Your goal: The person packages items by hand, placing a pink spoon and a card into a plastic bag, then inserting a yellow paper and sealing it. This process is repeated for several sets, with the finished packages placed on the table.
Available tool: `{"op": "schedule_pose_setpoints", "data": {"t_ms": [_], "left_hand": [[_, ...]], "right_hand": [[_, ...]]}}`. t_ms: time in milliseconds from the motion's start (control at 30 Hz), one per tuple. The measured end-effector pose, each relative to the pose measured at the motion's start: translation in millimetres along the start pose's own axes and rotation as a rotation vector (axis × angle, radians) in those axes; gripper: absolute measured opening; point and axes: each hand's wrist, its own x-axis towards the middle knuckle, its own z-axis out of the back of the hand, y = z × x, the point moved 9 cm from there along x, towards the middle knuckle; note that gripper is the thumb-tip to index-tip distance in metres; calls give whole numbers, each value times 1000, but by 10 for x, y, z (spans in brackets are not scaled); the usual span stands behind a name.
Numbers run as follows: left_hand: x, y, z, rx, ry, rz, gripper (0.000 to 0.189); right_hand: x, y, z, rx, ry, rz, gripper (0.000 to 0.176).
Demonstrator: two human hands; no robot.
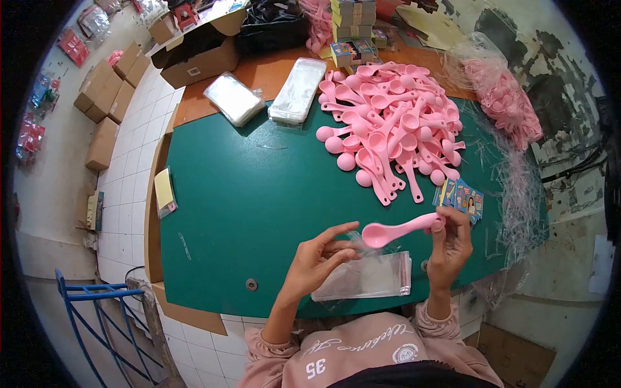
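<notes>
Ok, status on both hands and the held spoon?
Right hand holds pink spoon by handle. Left hand near bowl, at clear plastic, grip unclear. Clear bags below; nothing visibly blocking.

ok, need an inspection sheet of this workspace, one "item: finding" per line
Surface: green tabletop, orange-brown strip along the far side.
Job's things: pile of pink spoons, far right; clear bags near the person; printed cards by the pile.
Clutter: tangled clear strips along the right edge.
Grip: right hand holds one pink spoon by its handle; left hand at clear film, hold unclear.
Cables: dark cables by the right wall.
Surroundings: cardboard boxes and blue metal frame, left; peeling wall, right.
</notes>
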Motion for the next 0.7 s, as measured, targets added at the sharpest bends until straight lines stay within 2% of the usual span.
{"op": "schedule_pose_setpoints", "data": {"t_ms": [100,167,467,700], "left_hand": [[-19,-32,-16,-3,26,-30,42],[-16,-56,-10,106,39,-75,41],[-35,-168,49,202,-67,-118,41],[-32,-164,-25,213,-42,-145,40]], "right_hand": [[-5,9,23,16,-55,1,17],[-4,33,-53,-25,44,22,16],[62,18,7,-30,15,1,17],[47,24,-64,-11,24,-12,17]]}}
